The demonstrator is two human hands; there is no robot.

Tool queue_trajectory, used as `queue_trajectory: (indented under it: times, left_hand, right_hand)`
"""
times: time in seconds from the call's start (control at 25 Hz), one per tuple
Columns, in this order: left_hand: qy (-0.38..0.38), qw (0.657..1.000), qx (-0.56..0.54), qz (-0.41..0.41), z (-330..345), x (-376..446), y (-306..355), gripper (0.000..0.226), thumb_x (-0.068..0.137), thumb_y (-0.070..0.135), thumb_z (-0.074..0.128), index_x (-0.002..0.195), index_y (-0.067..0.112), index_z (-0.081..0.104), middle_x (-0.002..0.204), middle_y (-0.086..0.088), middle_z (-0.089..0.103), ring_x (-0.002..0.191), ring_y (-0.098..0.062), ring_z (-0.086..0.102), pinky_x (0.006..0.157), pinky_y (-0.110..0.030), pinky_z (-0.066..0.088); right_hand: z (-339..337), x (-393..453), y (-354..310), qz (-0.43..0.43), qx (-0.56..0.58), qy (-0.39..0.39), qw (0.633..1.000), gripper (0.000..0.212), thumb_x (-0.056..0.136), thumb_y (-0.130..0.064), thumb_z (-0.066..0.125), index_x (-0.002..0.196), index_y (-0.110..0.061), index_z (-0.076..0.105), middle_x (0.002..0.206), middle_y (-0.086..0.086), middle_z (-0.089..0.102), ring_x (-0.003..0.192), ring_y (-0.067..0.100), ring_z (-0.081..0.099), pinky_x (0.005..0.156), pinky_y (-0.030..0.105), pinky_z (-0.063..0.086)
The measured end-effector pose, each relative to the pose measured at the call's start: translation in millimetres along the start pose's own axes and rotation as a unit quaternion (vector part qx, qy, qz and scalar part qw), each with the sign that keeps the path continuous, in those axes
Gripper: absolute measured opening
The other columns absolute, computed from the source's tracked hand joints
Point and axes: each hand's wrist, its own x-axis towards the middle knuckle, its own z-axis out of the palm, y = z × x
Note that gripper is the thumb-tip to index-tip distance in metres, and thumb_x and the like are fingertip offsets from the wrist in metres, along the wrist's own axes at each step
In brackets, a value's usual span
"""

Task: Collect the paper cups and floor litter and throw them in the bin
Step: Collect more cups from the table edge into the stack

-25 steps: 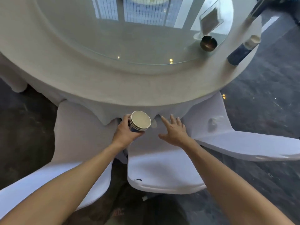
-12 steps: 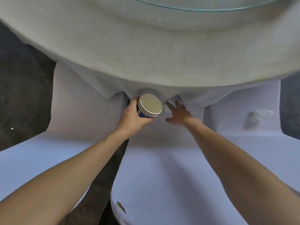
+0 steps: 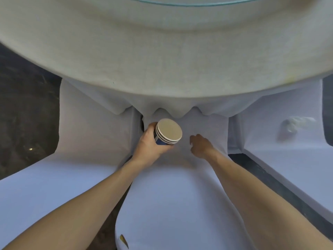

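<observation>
My left hand grips a stack of nested paper cups, blue-sided with pale rims, held tilted over the seat of a white-covered chair. My right hand rests just right of the stack on the chair seat, fingers curled down against the cloth; nothing shows in it. A crumpled white piece of litter lies on the seat of the chair to the right.
A round table with a pale tablecloth overhangs the chairs, its hem hanging just beyond my hands. White-covered chairs stand left and right. Dark floor shows at the left and in the gaps between chairs.
The view has dropped and moved closer, so the tabletop items left the frame. My right hand's fingers went from spread flat to curled on the seat. My left hand kept hold of the cups.
</observation>
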Motion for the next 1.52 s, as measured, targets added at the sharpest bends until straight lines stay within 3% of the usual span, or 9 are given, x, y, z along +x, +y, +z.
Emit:
queue_trajectory:
  times: [0.12,0.28,0.4,0.64,0.84,1.04,1.2,1.4,1.52]
  left_hand:
    - [-0.016,0.999,0.027,0.024,1.5,-9.9,27.5,0.079,0.068,0.023,0.096,0.135,0.020,0.054,0.127,0.007,0.065,0.116,-0.010,0.057,0.078,-0.005,0.039]
    - [-0.037,0.997,0.046,0.056,13.5,-35.4,74.5,0.078,0.065,0.031,0.095,0.131,0.031,0.053,0.121,0.011,0.067,0.116,-0.016,0.063,0.093,-0.036,0.053]
    - [-0.049,0.994,0.043,0.084,20.4,-53.9,117.1,0.079,0.065,0.030,0.094,0.132,0.030,0.052,0.123,0.008,0.066,0.116,-0.017,0.063,0.096,-0.041,0.055]
    - [-0.056,0.989,0.038,0.131,34.6,-93.3,191.9,0.080,0.064,0.028,0.095,0.131,0.026,0.053,0.122,0.006,0.067,0.114,-0.016,0.065,0.095,-0.035,0.054]
    - [-0.028,0.989,-0.003,0.147,55.2,-121.3,232.1,0.093,0.048,0.047,0.087,0.133,0.032,0.054,0.122,0.009,0.070,0.112,-0.017,0.067,0.096,-0.044,0.057]
    - [0.010,0.986,-0.018,0.165,79.8,-146.0,251.5,0.088,0.047,0.051,0.089,0.126,0.041,0.053,0.116,0.014,0.070,0.107,-0.013,0.068,0.088,-0.038,0.059]
    - [0.006,0.986,-0.022,0.162,93.9,-150.9,256.1,0.086,0.050,0.048,0.091,0.125,0.042,0.051,0.117,0.017,0.069,0.109,-0.009,0.067,0.088,-0.036,0.058]
    - [-0.017,0.984,-0.003,0.176,111.2,-122.7,273.5,0.081,0.056,0.040,0.096,0.123,0.046,0.050,0.114,0.020,0.070,0.107,-0.005,0.068,0.089,-0.038,0.058]
    - [-0.048,0.980,-0.003,0.191,131.5,-107.7,288.3,0.080,0.058,0.039,0.095,0.123,0.046,0.049,0.117,0.017,0.070,0.111,-0.007,0.067,0.094,-0.041,0.057]
  right_hand:
    - [-37.3,-50.7,5.9,0.011,0.135,0.064,0.989,0.024,0.090,-0.013,0.057,0.114,-0.010,0.058,0.116,0.014,0.062,0.097,0.033,0.060,0.070,0.035,0.046]
    - [-101.2,-133.1,15.6,0.019,0.264,0.192,0.945,0.007,0.094,-0.024,0.058,0.094,-0.016,0.058,0.096,0.004,0.068,0.086,0.026,0.063,0.067,0.033,0.049]
    - [-147.0,-188.6,18.3,0.012,0.366,0.284,0.886,0.013,0.098,-0.028,0.062,0.089,-0.018,0.060,0.074,-0.012,0.065,0.073,0.012,0.061,0.059,0.022,0.046]
    - [-198.7,-280.4,31.4,-0.084,0.424,0.349,0.832,0.021,0.085,-0.032,0.076,0.099,-0.026,0.062,0.092,-0.001,0.068,0.089,0.027,0.070,0.079,0.050,0.061]
    - [-210.0,-318.7,53.5,-0.128,0.356,0.369,0.849,0.015,0.089,-0.022,0.077,0.100,-0.016,0.070,0.088,-0.004,0.065,0.075,0.005,0.058,0.065,0.017,0.046]
    - [-206.3,-331.2,73.5,-0.154,0.243,0.349,0.892,0.018,0.095,-0.025,0.069,0.106,-0.014,0.077,0.099,-0.004,0.058,0.082,0.011,0.055,0.071,0.023,0.041]
    - [-202.4,-335.6,87.8,-0.167,0.181,0.338,0.908,0.018,0.094,-0.018,0.063,0.107,-0.017,0.075,0.101,0.000,0.071,0.089,0.020,0.063,0.080,0.034,0.052]
    - [-217.2,-336.1,103.3,-0.174,0.071,0.244,0.951,0.026,0.096,-0.013,0.051,0.097,-0.017,0.076,0.093,0.002,0.068,0.083,0.023,0.058,0.071,0.038,0.050]
    - [-222.5,-339.0,129.4,-0.153,0.107,0.223,0.957,0.028,0.097,-0.009,0.048,0.101,-0.013,0.076,0.099,0.008,0.071,0.085,0.026,0.059,0.071,0.037,0.048]
